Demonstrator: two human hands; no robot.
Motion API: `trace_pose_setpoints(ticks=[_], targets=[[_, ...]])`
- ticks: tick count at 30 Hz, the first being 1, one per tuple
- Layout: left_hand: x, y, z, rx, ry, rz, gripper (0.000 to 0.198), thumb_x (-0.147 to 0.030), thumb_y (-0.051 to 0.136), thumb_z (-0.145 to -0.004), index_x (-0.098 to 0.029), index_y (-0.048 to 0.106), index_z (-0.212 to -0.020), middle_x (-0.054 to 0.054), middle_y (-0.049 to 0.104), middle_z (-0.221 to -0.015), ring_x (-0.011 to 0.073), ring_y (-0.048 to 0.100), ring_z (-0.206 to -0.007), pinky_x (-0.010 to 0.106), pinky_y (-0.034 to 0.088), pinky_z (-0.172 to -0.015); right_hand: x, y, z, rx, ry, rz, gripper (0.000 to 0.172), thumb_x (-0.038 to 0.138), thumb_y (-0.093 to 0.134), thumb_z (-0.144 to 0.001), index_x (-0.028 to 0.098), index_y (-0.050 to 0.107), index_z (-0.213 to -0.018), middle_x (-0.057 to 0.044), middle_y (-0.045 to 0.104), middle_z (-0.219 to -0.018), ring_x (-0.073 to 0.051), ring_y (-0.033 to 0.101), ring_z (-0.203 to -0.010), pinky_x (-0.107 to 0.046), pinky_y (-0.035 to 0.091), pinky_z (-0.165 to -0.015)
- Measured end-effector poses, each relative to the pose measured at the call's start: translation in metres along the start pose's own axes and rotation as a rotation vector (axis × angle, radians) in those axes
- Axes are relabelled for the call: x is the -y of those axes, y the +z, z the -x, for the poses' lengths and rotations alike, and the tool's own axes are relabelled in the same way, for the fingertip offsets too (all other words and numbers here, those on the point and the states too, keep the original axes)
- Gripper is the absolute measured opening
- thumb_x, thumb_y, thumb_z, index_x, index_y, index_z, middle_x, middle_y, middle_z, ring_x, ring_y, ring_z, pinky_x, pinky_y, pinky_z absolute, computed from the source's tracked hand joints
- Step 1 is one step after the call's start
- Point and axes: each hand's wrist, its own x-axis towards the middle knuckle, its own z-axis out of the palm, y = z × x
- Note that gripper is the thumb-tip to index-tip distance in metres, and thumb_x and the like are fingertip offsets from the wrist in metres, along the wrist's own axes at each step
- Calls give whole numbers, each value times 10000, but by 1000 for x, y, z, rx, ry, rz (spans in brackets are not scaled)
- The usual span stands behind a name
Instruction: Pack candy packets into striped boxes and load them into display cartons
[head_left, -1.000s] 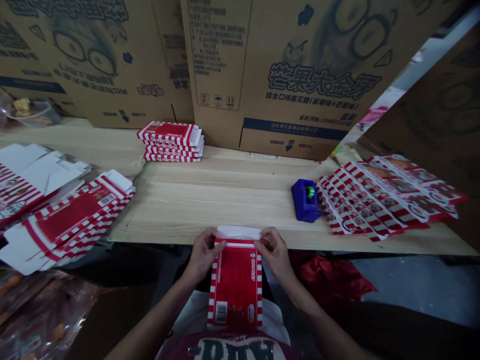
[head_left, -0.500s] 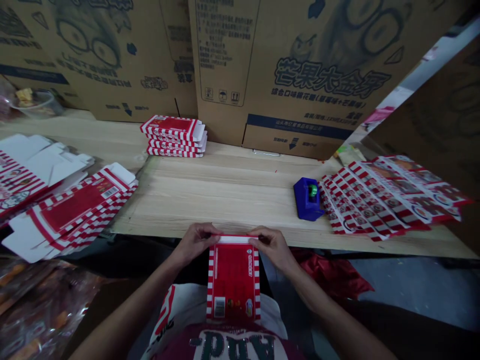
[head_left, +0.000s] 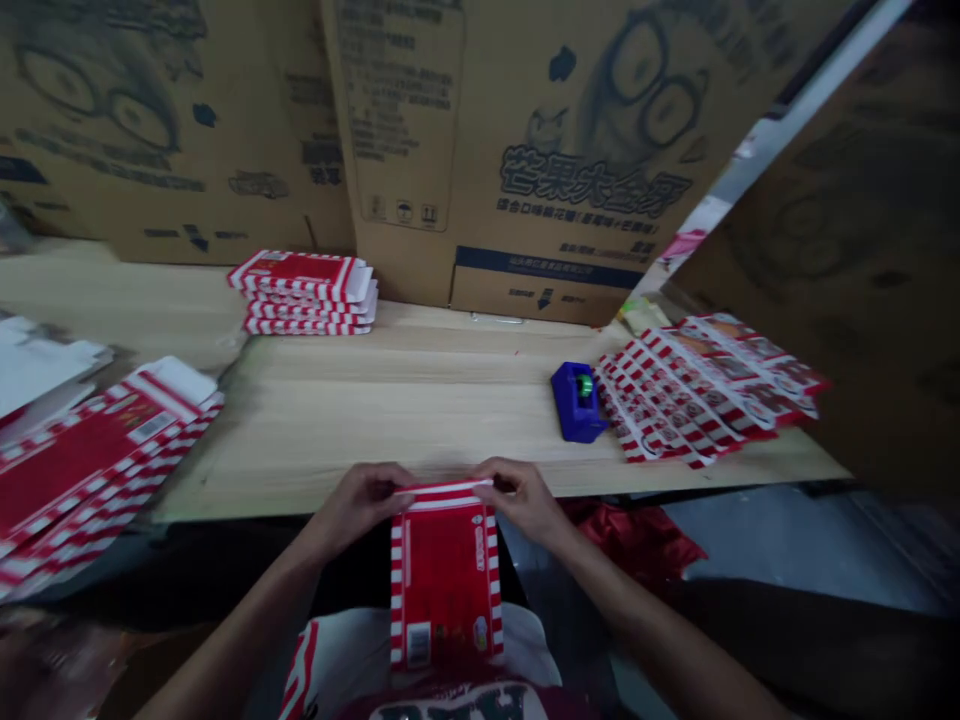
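Note:
A flat red cardboard box (head_left: 448, 580) with red-and-white striped edges rests over my lap, its far end at the table edge. My left hand (head_left: 373, 500) pinches the left corner of that end. At the right corner, my right hand (head_left: 517, 497) grips with thumb and fingers. Between the hands runs a striped end flap (head_left: 442, 493). A blue tape dispenser (head_left: 577, 402) with a green core stands on the table beyond my right hand.
Stacked folded boxes (head_left: 307, 292) stand at the back left. More striped box blanks (head_left: 112, 450) lie at the left. Printed striped sheets (head_left: 705, 385) fan out at the right. Large cartons (head_left: 487, 255) line the back, and a red bag (head_left: 637, 540) hangs below the table edge.
The view has turned, so the table's things sit further left. At the held box's far end a striped flap now shows where a white strip was. Both hands still hold the corners.

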Motion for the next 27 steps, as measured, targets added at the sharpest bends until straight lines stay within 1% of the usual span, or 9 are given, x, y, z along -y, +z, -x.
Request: trace_pose_setpoints(ticks=[4, 8, 10, 12, 16, 18, 19, 22, 27], targets=[[19, 15, 0, -134, -16, 32, 263, -451, 783, -647, -209, 754, -746, 108, 741, -987, 299, 663, -956, 374, 530, -849, -7, 9, 18, -80, -110, 59, 165, 416, 663, -807, 258, 711, -794, -25, 729, -874, -217, 669, -842, -361, 530, -805], [40, 43, -5, -242, -136, 315, 399, -409, 854, -550, -220, 728, -878, 71, 732, -1031, 300, 682, -919, 359, 573, -751, -21, 13, 29, -214, 36, -51, 181, 467, 697, -758, 310, 710, -846, -16, 739, -915, -245, 680, -861, -385, 550, -800], [44, 55, -8, -272, -166, 387, 407, -408, 869, -521, -214, 711, -843, 48, 738, -962, 283, 692, -834, 336, 576, -673, -27, 4, 34, -194, 77, -103, 246, 462, 712, -744, 314, 722, -940, -20, 741, -968, -249, 684, -877, -380, 558, -792], [44, 60, -10, -282, -163, 378, 393, -414, 873, -512, -196, 695, -786, 45, 737, -930, 267, 691, -785, 319, 571, -644, -33, -16, 37, -278, 55, -81, 281, 437, 721, -738, 291, 722, -978, -29, 728, -1020, -236, 676, -899, -360, 554, -788], [40, 59, -13, -295, -186, 369, 401, -411, 869, -524, -192, 672, -796, 37, 737, -894, 243, 691, -733, 314, 570, -640, -49, -85, 26, -884, 31, 39, 312, 471, 619, -767, 211, 678, -929, -58, 687, -982, -203, 619, -900, -334, 505, -795], [39, 59, -13, -294, -210, 405, 392, -407, 862, -543, -202, 661, -810, 19, 733, -855, 225, 688, -696, 302, 565, -624, -58, -120, 13, -1070, 73, 80, 360, 494, 600, -730, 185, 672, -901, -57, 674, -917, -195, 593, -835, -319, 487, -741], [39, 59, -12, -292, -212, 419, 389, -398, 862, -547, -206, 658, -816, 12, 730, -846, 217, 686, -687, 293, 563, -620, -61, -134, 6, -1094, 94, 89, 355, 491, 621, -693, 178, 679, -850, -46, 670, -851, -190, 581, -785, -307, 476, -705], [36, 61, -12, -276, -180, 425, 388, -374, 864, -548, -211, 663, -837, 2, 724, -848, 203, 680, -704, 265, 556, -625, -69, -160, -15, -1005, 150, 68, 243, 420, 698, -588, 180, 661, -604, 11, 586, -569, -154, 514, -595, -279, 431, -602], [28, 66, -12, -283, -158, 399, 372, -421, 853, -562, -209, 654, -794, -9, 707, -829, 185, 654, -686, 247, 547, -597, -77, -162, -35, -994, 196, -34, 195, 348, 731, -517, 185, 627, -491, 43, 496, -416, -127, 446, -463, -267, 380, -503]])
